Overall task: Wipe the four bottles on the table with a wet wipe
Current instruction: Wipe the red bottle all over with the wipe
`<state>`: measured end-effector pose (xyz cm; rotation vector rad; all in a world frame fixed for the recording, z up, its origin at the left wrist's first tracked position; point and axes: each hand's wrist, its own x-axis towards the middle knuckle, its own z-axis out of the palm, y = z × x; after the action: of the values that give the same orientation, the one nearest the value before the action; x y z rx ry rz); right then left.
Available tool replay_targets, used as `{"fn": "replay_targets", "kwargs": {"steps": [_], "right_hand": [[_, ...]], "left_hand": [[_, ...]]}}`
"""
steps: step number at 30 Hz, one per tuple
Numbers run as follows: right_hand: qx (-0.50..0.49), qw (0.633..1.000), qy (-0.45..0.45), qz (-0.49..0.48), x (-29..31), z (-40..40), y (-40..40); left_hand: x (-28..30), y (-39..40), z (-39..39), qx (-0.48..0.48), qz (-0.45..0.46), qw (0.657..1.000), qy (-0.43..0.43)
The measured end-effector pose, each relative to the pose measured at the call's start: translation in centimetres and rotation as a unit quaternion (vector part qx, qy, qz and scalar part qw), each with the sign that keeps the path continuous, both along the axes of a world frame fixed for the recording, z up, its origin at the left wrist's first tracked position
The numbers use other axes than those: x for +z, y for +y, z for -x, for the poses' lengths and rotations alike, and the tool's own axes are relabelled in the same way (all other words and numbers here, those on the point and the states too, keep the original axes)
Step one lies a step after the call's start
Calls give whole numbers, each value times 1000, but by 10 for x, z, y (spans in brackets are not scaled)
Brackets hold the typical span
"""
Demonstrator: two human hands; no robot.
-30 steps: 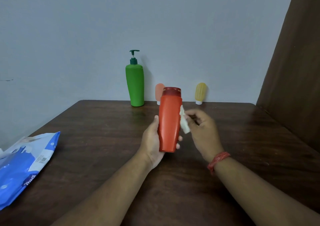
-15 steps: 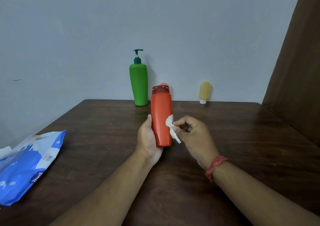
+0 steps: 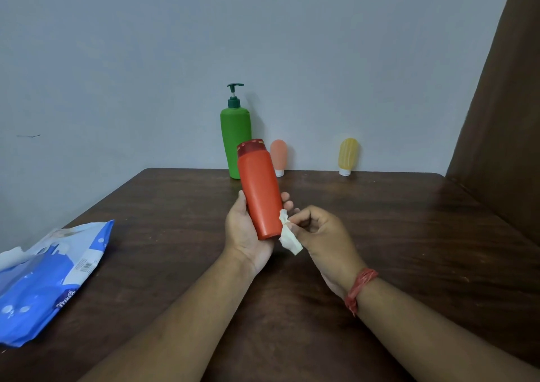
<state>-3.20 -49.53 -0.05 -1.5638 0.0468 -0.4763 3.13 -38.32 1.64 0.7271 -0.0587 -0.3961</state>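
Red plastic bottle [image 3: 259,194] with a darker red cap, held off the table, tilted with cap up and leaning slightly left. Left hand [image 3: 248,232] grips its lower half from behind, thumb on the left edge, fingertips showing past the right edge. Right hand [image 3: 321,232] pinches a crumpled white wet wipe [image 3: 287,234] between thumb and fingers, other fingers curled in; wipe touches the bottle's lower right edge near the base. Red band [image 3: 358,289] on the right wrist.

Dark brown wooden table [image 3: 409,235] under both forearms. At the far edge against the pale grey wall [image 3: 146,60], three more bottles standing upright: tall green plastic pump bottle [image 3: 235,136] with a dark green pump head, partly hidden behind the red one's cap; small pink-orange squeeze tube [image 3: 279,155] on a white cap, just right of the green one; small yellow squeeze tube [image 3: 347,155] on a white cap, further right, apart from the others. Blue and white soft pack of wipes [image 3: 49,279] lies flat at the left edge of the table, well apart from the hands, a white sheet sticking out at its left end. Brown panel [image 3: 502,118] along the right side.
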Motion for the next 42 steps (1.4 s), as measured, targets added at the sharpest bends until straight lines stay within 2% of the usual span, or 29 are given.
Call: {"fn": "replay_targets", "kwargs": {"steps": [7,10,16,19,21,25,27,31,33,35,38,40,42], "right_hand": [[-21,993,-19,-112,4,-3,-6],[-29,996,-20,-81,4,-2,-9],[53,998,-3,18,3,0,-2],[33,999,-14,30,4,3,1],[20,999,-17,33,5,5,2],[10,998,-11,59,4,5,2],[3,997,-18,73,4,4,2],[-25,990,-41,131,0,-1,2],[-50,973,-85,210,-2,-2,3],[-58,939,-135,312,-1,0,5],[-57,840,-190,506,1,2,2],[-73,806,-193,555,4,1,-5],[-99,800,-180,564,7,2,-9]], "left_hand": [[-3,-6,7,-42,-67,996,-35],[-5,-8,7,-45,-63,997,-24],[1,0,2,35,-69,997,6],[2,-4,1,69,-100,992,25],[-2,-9,-1,98,-131,986,21],[-3,-12,-2,153,-261,952,-50],[-4,-11,-5,131,-281,949,-51],[-5,-9,-6,88,-237,967,-35],[-4,-9,-7,101,-221,969,-38],[-3,-9,-7,87,-178,980,-32],[-2,-5,-3,-1,-104,995,5],[-3,-5,-4,-25,-62,998,9],[-4,-6,-5,-10,-40,999,4]]}}
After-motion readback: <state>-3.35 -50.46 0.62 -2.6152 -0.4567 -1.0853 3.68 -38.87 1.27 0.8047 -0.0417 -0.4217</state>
